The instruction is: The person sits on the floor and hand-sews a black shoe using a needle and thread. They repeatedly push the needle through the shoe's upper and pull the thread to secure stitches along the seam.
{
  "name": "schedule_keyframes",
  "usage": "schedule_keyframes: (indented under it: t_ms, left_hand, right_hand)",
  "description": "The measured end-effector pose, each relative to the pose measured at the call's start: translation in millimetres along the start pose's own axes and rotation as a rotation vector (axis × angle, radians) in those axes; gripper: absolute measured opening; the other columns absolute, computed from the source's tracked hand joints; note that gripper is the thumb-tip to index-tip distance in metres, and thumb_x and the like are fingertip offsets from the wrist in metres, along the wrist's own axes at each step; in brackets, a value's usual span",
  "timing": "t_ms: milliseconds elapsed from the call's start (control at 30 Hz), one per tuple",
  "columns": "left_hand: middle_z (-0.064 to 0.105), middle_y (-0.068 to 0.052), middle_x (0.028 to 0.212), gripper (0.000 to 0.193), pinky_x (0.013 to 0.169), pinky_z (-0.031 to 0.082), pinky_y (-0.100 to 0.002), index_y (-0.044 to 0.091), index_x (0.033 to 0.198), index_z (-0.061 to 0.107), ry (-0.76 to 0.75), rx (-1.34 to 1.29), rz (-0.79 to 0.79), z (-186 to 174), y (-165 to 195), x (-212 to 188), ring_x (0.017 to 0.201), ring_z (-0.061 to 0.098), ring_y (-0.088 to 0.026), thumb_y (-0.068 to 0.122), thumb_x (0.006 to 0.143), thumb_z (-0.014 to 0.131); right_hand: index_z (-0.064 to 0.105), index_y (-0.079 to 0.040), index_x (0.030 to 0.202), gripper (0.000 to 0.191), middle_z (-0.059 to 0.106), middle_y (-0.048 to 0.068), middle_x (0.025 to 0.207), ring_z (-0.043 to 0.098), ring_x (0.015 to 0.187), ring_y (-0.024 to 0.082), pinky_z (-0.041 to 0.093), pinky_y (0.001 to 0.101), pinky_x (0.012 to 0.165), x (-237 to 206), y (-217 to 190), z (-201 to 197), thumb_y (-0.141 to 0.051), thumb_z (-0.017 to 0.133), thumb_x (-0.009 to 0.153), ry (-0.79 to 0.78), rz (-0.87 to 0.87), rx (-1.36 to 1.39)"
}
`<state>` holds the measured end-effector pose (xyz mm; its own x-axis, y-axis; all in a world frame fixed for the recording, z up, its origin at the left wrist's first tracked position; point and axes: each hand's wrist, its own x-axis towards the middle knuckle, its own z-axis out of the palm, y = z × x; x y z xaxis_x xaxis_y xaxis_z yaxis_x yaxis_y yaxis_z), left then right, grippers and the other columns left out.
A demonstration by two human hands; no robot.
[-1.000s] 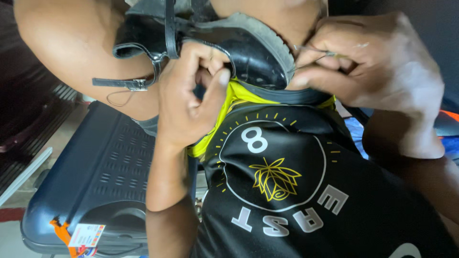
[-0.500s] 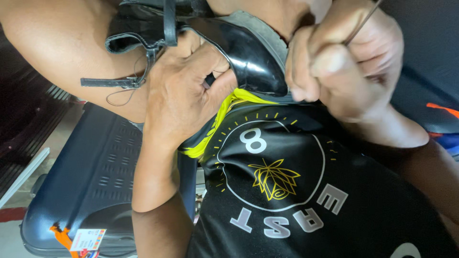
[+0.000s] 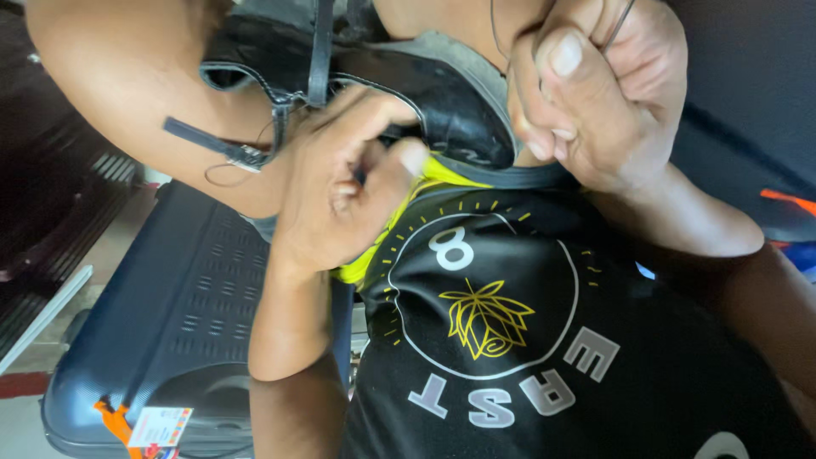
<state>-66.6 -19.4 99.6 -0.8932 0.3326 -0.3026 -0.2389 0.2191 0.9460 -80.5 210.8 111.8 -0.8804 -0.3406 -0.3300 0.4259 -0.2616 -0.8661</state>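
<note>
I am watching my left hand (image 3: 344, 191) pressing curled fingers against the black shoe (image 3: 442, 93), which is lying against the knee and the black shirt (image 3: 510, 340). My right hand (image 3: 595, 93) is clenching into a tight fist around a thin thread (image 3: 623, 17), just right of the shoe. The shoe's top is getting cut off by the frame, and I cannot tell what the left fingers pinch.

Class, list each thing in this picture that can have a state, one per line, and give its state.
Left hand: curled, gripping the black shoe's edge.
Right hand: closed in a fist, pulling a thin thread taut.
Black shoe: held against the lap, sole edge up.
Strap: unbuckled, hanging loose.
Dark plastic stool: standing, unoccupied.
</note>
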Motion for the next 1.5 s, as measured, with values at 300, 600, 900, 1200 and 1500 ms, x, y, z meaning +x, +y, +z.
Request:
schedule_keyframes:
  t_ms: [300,600,900,1200,1500]
  left_hand:
    - [0.071,-0.002,0.079,0.022,0.062,0.048,-0.024,0.007,0.093,0.074,0.02,-0.092,0.108,14,-14,-22,0.064,0.065,-0.009,0.021,0.089,0.09]
    - [0.077,-0.005,0.097,0.017,0.079,0.055,-0.026,0.008,0.103,0.074,0.001,-0.022,0.292,-11,-20,-11,0.085,0.075,-0.017,0.016,0.096,0.087]
    - [0.077,-0.005,0.095,0.017,0.079,0.055,-0.026,0.008,0.103,0.074,-0.006,-0.062,0.284,-9,-26,-2,0.085,0.077,-0.017,0.017,0.097,0.088]
    - [0.077,-0.005,0.099,0.022,0.077,0.054,-0.026,0.007,0.101,0.074,0.049,-0.02,0.277,-4,-30,-4,0.083,0.075,-0.018,0.019,0.093,0.09]
    - [0.076,-0.004,0.096,0.021,0.075,0.053,-0.027,0.008,0.099,0.074,0.07,0.029,0.278,-4,-29,-3,0.08,0.073,-0.018,0.019,0.092,0.091]
  right_hand:
    - [0.056,-0.005,0.099,0.018,0.056,0.008,0.069,0.052,0.053,0.012,0.044,0.0249,0.054,-4,-12,-26,-0.017,0.058,0.111,-0.056,-0.096,-0.057]
    - [0.068,-0.002,0.108,0.012,0.065,0.011,0.077,0.061,0.062,0.016,0.048,0.0278,0.059,-17,-46,-26,-0.007,0.066,0.097,0.008,-0.211,-0.867]
    - [0.079,-0.004,0.108,0.022,0.069,0.012,0.073,0.063,0.056,0.018,0.048,0.0294,0.051,-18,-40,8,0.004,0.077,0.087,-0.176,-0.209,-1.258]
    - [0.078,-0.002,0.109,0.028,0.069,0.01,0.078,0.065,0.06,0.022,0.051,0.0317,0.053,-11,-57,26,0.005,0.074,0.081,-0.217,-0.287,-1.441]
    - [0.078,-0.002,0.109,0.026,0.067,0.008,0.077,0.064,0.06,0.022,0.051,0.0328,0.054,-5,-64,33,0.003,0.071,0.085,-0.228,-0.289,-1.507]
